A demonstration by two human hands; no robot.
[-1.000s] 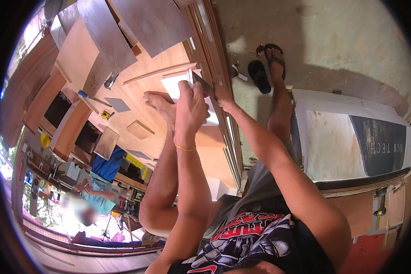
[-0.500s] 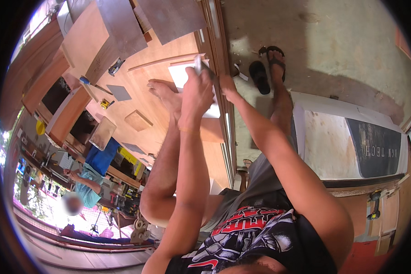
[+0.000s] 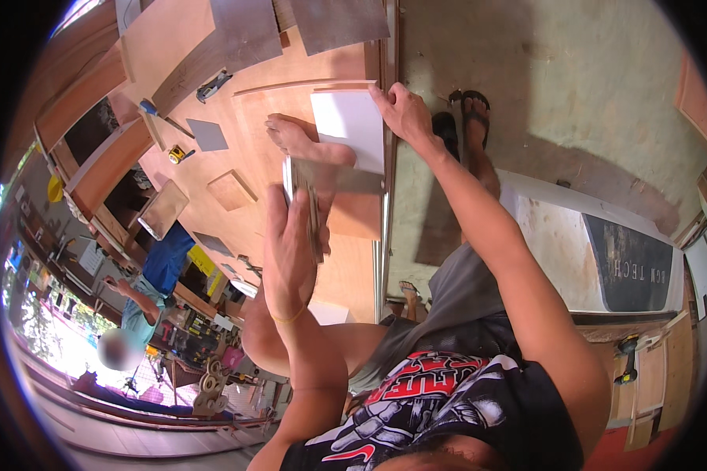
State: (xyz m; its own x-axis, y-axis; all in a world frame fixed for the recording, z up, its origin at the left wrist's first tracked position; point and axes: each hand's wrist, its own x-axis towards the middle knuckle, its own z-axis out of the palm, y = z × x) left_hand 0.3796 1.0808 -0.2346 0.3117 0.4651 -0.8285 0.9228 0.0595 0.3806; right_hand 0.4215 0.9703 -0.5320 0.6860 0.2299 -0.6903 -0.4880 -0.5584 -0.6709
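My left hand (image 3: 291, 247) grips an L-shaped metal try square by its thick arm, and its flat blade (image 3: 353, 178), somewhat blurred, reaches right across the front of my bare foot (image 3: 294, 140). Beneath lies a flat white panel (image 3: 346, 118) on the wooden worktop, partly covered by the foot and the blade. My right hand (image 3: 407, 118) is closed at the panel's far right corner, its fingertips on the edge. A thin wooden strip (image 3: 291, 88) runs along the panel's far side.
On the worktop (image 3: 251, 141) lie a yellow tape measure (image 3: 179, 154), a chisel-like tool with a blue handle (image 3: 149, 107), small grey plates and dark sheets (image 3: 330, 23). My other foot (image 3: 475, 118) stands on the floor. A person (image 3: 137, 314) is at the far left.
My left hand has drawn back toward me with the try square, now turned with its blade across. My right hand has moved away from me to the panel's far corner.
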